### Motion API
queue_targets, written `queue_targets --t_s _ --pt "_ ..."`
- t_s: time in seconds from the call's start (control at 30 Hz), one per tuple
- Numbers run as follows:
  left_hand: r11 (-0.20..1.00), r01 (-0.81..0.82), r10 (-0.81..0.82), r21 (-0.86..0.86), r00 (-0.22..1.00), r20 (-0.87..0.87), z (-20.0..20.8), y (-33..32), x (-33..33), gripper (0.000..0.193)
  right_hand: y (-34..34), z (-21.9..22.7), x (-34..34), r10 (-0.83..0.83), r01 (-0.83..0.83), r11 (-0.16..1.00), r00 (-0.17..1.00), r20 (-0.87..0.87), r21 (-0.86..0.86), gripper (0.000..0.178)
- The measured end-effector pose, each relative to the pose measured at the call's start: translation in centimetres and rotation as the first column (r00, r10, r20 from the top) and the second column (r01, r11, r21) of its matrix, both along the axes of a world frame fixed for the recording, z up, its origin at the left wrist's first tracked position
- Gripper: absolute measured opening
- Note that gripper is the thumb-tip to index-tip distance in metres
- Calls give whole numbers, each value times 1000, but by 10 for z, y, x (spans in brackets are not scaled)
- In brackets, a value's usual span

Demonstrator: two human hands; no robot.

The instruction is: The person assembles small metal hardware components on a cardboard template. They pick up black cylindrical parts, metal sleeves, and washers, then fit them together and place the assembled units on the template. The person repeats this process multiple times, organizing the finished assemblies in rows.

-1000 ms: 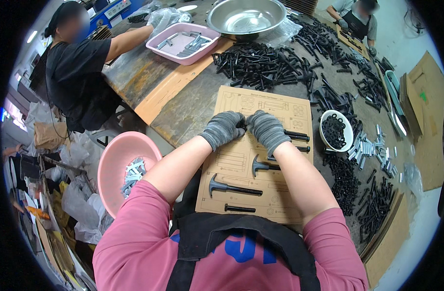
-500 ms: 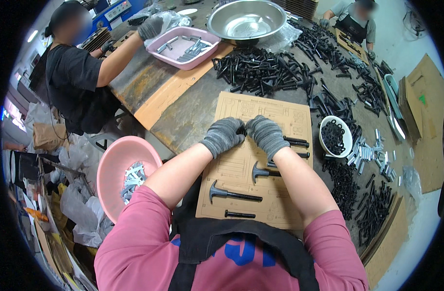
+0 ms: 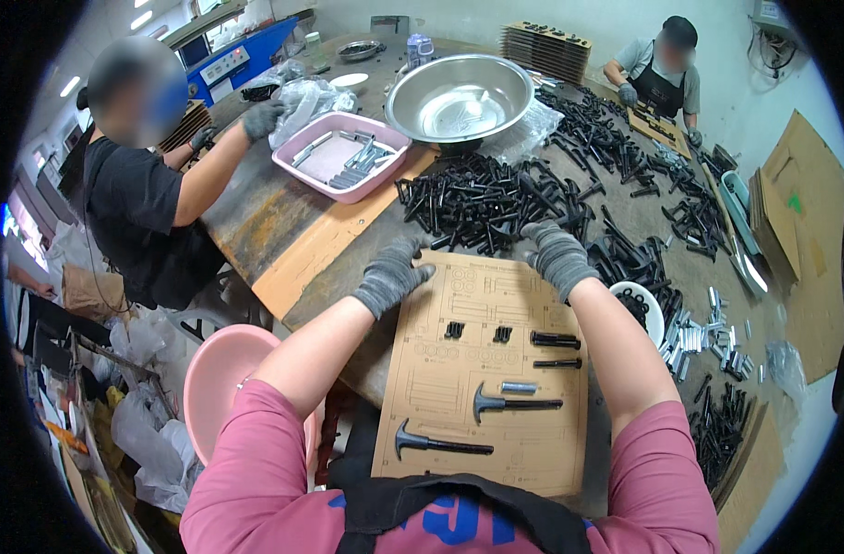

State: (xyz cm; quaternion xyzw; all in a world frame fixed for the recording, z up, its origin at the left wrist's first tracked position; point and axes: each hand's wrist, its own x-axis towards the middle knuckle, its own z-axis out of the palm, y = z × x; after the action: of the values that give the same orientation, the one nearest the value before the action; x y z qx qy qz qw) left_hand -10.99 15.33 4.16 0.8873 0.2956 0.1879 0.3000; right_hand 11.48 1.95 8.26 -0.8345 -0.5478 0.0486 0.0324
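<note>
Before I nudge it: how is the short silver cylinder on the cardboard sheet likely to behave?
Its round body, lying sideways, suggests the silver cylinder would probably roll. The smooth, shiny surface may feel slippery. The hammer-like piece beside it might stop it on the wearer's side.

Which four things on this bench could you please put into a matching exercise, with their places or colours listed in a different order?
Things:
1. Cardboard sheet
2. Silver tube
3. Metal basin
4. White bowl

Descriptions:
A. Right of the sheet, holding black rings
B. Right of the pink tray
C. Brown, with the left hand and right hand at its far corners
D. Just above a hammer-shaped piece

Pairs: 1-C, 2-D, 3-B, 4-A
</note>
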Motion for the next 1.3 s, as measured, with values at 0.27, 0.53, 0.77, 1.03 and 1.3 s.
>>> queue_targets --t_s 0.27,0.53,0.77,1.03,1.3 --pt "935 94 -80 342 995 -55 2 43 76 39 61 -26 24 57 -92 986 970 238 139 52" --pt "909 28 126 416 933 -338 0 42 131 31 87 -42 22 -2 -14 997 975 223 70 42" --pt "868 174 28 465 918 -396 5 70 134 16 79 -40 19 6 -11 1000 968 251 21 25" --pt "803 124 59 583 957 -284 -2 77 145 19 64 -46 23 -55 56 998 959 277 5 20" --pt "760 140 279 634 812 -514 9 74 145 21 11 -18 4 120 -118 992 991 61 -34 23"
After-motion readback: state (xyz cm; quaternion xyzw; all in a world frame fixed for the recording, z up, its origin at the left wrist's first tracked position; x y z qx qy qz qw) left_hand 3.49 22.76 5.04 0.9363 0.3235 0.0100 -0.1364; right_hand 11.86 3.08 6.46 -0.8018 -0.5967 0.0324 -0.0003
